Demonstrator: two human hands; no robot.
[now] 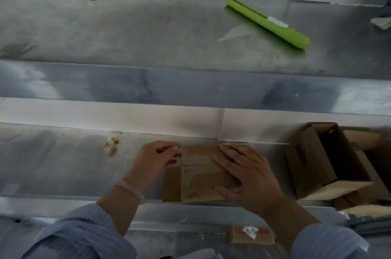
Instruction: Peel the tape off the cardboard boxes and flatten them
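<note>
A small brown cardboard box [196,176] lies on the lower metal shelf [63,163], with clear tape across its top. My right hand [247,176] rests flat on the box's right half, fingers straight and spread. At the box's far left corner my left hand [156,157] pinches something thin between thumb and fingers, apparently the end of the tape. An opened cardboard box [330,159] stands to the right, its flaps hanging out.
A green box cutter [268,22] lies on the upper metal shelf [127,26], toward the right. A crumpled ball of tape [111,144] sits left of my hands. More cardboard with a white label [251,233] lies below the shelf edge.
</note>
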